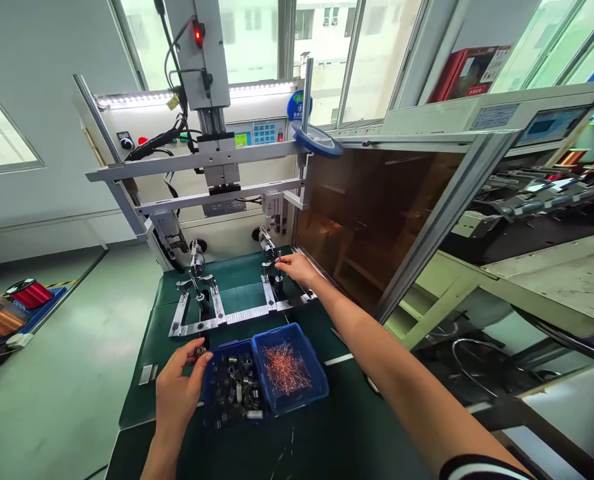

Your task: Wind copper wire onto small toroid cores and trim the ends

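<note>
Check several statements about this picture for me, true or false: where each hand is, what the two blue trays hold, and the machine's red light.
1. The left hand holds a small metal part. True.
2. The right hand is inside the right blue tray. False: it is at the metal frame.
3. Copper wire scraps lie in the right blue tray. True.
4. The left blue tray holds only wire. False: it holds metal pieces.
5. The red light on the machine is lit. True.

Black right sleeve (pixel 469 459), white stripe (pixel 477 467); left hand (pixel 179 381), right hand (pixel 297 267) bare.
</note>
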Motion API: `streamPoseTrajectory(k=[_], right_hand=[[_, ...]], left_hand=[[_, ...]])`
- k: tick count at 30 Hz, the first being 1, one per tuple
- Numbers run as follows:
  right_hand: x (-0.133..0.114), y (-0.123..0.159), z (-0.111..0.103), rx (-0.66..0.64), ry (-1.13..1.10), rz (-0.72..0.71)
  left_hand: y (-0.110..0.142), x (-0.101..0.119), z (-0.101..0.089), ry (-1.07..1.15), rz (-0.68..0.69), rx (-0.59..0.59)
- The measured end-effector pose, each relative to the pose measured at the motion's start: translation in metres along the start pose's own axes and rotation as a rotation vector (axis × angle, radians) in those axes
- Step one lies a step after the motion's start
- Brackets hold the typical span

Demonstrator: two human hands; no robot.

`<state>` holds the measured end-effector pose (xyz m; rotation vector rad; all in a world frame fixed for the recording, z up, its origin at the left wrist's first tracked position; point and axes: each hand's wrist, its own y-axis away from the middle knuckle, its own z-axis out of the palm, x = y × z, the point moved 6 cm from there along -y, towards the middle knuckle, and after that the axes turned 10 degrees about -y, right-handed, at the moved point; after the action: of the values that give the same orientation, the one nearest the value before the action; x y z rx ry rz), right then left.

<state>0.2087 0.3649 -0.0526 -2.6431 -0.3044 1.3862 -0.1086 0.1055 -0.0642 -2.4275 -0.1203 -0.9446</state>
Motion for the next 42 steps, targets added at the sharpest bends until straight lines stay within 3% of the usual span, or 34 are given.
streamPoseTrajectory(k=[11, 17, 21, 31, 42], right_hand=[[0.013, 0.008, 0.015, 0.040, 0.134, -0.015], [0.005, 0.021, 0.021, 0.167, 0.190, 0.065], [0.002, 0.020, 0.022, 0.167, 0.176, 0.087], [-0.008, 0.008, 0.020, 0.052, 0.002, 0.209], [0.014, 0.002, 0.028, 0.117, -0.305, 0.331]], left_hand=[[0.002, 0.010, 0.000, 0.104, -0.002, 0.015], [0.004, 0.013, 0.004, 0.194, -0.080, -0.033], [0.004, 0.020, 0.005, 0.208, -0.057, -0.040], [0.006, 0.023, 0.016, 0.273, 0.033, -0.056], [-0.001, -0.002, 0.010, 0.257, -0.102, -0.045]])
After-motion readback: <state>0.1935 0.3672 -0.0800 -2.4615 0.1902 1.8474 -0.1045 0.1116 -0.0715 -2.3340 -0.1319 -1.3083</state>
